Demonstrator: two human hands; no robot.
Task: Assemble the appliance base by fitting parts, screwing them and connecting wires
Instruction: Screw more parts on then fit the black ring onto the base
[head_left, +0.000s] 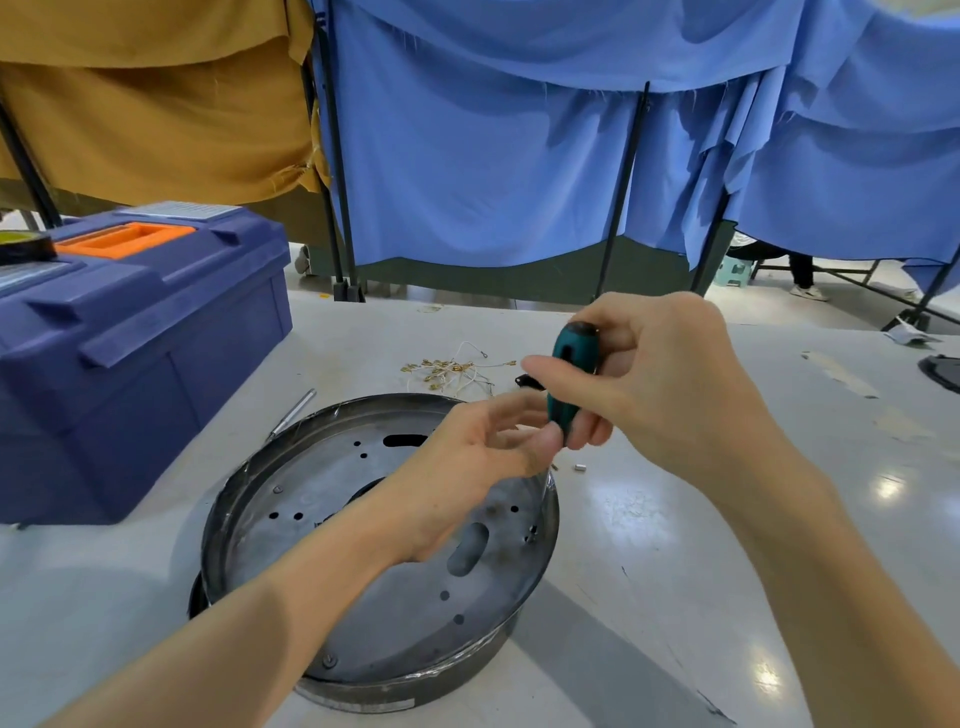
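Over the metal base (363, 597) lying by the desk's near edge, the right hand (670, 384) is gripping the screwdriver (571, 374) while the left hand (478, 462) is pinching its lower end, likely steadying the hidden tip.

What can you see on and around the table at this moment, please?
base pan: one, dark grey metal, table centre
screwdriver: one, teal and black handle, above pan's far rim
toolbox: one, blue with orange handle, table left
tape roll: one, black and yellow, on toolbox
wire bundle: one, white with brass terminals, behind pan
rod: one, silver, between toolbox and pan
small metal piece: one, silver, right of pan
table: one, white
curtains: several, blue and mustard, behind table
left hand: one, at screwdriver's lower end
right hand: one, grips screwdriver handle
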